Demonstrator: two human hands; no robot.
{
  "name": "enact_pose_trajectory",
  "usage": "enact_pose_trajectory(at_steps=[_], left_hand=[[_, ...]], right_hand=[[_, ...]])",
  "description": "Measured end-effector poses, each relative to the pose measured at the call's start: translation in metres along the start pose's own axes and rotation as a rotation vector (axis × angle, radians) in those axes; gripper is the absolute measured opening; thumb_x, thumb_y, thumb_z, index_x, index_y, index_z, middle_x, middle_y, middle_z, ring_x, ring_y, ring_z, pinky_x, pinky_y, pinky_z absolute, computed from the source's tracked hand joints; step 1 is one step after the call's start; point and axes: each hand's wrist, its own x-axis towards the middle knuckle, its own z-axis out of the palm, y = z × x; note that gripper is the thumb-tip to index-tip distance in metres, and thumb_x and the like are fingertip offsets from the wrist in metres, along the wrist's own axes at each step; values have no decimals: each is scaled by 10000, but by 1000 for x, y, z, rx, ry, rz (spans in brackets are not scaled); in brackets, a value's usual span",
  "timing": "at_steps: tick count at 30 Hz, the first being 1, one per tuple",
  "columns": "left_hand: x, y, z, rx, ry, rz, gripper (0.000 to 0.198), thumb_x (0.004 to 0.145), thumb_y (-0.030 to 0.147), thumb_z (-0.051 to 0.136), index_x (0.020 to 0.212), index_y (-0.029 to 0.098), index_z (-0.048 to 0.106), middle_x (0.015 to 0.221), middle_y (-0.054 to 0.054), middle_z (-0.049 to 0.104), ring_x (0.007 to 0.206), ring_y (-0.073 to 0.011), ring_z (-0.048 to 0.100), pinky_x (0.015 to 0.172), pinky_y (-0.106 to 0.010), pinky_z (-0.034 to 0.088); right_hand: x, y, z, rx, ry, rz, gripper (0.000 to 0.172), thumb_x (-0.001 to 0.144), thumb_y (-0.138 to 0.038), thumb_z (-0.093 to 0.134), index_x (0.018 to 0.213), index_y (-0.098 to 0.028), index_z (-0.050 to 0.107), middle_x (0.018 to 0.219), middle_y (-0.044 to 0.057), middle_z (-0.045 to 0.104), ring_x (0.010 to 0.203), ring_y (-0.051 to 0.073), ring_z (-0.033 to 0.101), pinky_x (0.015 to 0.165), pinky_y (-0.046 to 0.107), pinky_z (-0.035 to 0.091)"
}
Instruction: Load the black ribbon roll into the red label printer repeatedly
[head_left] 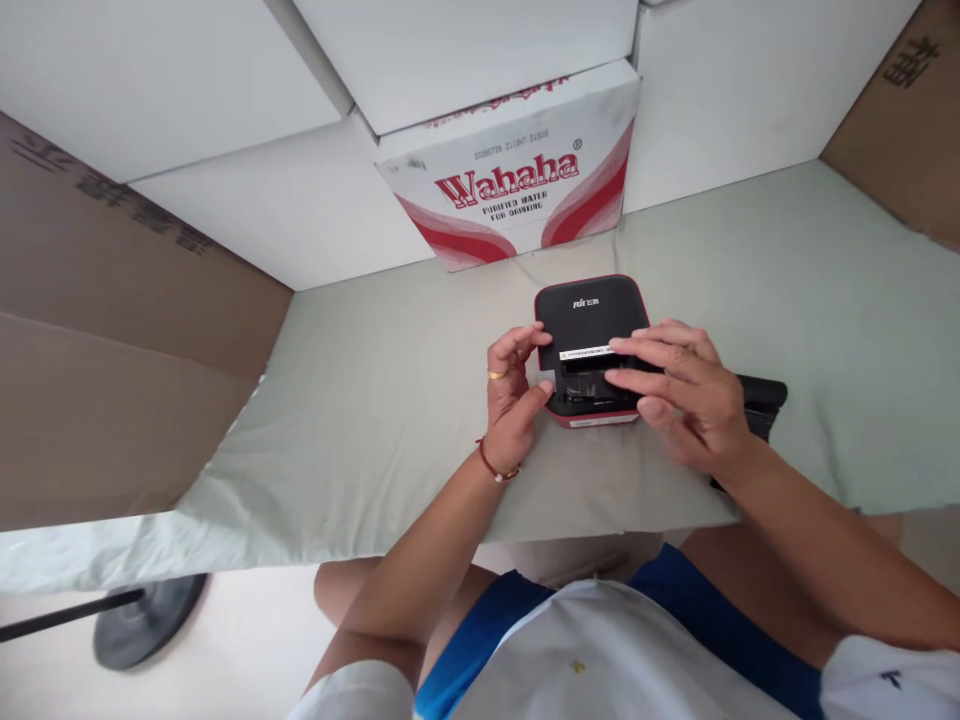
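A boxy black device with red edges (589,320) lies on the cloth in front of me. Pale lettering and a white label strip mark its top. Below the strip is a dark recess with a shiny black part in it; its exact kind I cannot make out. My left hand (517,385) grips the device's left side, thumb near the lower corner and fingers along the edge. Over its right side, my right hand (686,390) has its fingers stretched out, the tips at the label strip and recess. Behind my right wrist lies a black item (763,395), partly hidden.
A Wahaha water carton (510,190) stands at the back among white boxes (487,50). Brown cardboard boxes (112,330) flank the left and right. Pale green cloth (360,400) covers the table. A black round stand base (150,620) is on the floor at left.
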Motion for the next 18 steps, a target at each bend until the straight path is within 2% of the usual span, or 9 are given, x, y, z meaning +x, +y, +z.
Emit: enact_pose_trajectory(at_steps=[2,4,7,11,15,18], left_hand=[[1,-3,-1,-33,-10,-75,698,913,573,731,1536,483,428,1632,1,492,1618,-288,381,1329,-527,329],[3,-5,-2,-94,-33,-184,828,885,595,738,1600,516,328,1726,16,388,1679,-295,277,1359,-545,274],[6,-6,-3,-228,-87,-300,940,855,561,761,1643,518,252,1758,7,355,1670,-293,309,1368,-545,280],[8,-10,-3,-368,-108,-361,1004,816,474,797,1652,513,243,1740,6,387,1642,-277,371,1371,-536,295],[9,-19,-5,-350,-124,-361,1012,815,459,806,1645,545,233,1752,32,369,1655,-271,350,1377,-553,287],[8,-23,-7,-305,-129,-329,965,839,460,795,1628,559,249,1766,58,351,1685,-260,290,1390,-554,258]], right_hand=[[-2,-1,-1,-12,25,-71,357,1048,-407,515,1060,-348,867,1202,40,835,1206,313,687,1095,584,538],[-3,-1,-2,-21,69,-131,363,1061,-387,511,1047,-343,871,1091,54,827,1113,301,672,991,539,570],[-3,-2,-2,-25,114,-190,361,1078,-351,506,1044,-298,861,1035,78,805,1040,289,641,908,497,573],[-3,-3,-2,-87,87,-123,419,1093,-384,453,983,-361,857,1063,51,820,1065,306,670,911,524,578],[-2,-3,-2,-76,65,-142,378,1083,-394,489,964,-355,847,1129,41,840,1146,308,705,956,535,602],[3,-8,-5,-26,-42,-205,284,1060,-387,567,962,-316,824,1092,45,853,1132,282,746,959,490,632]])
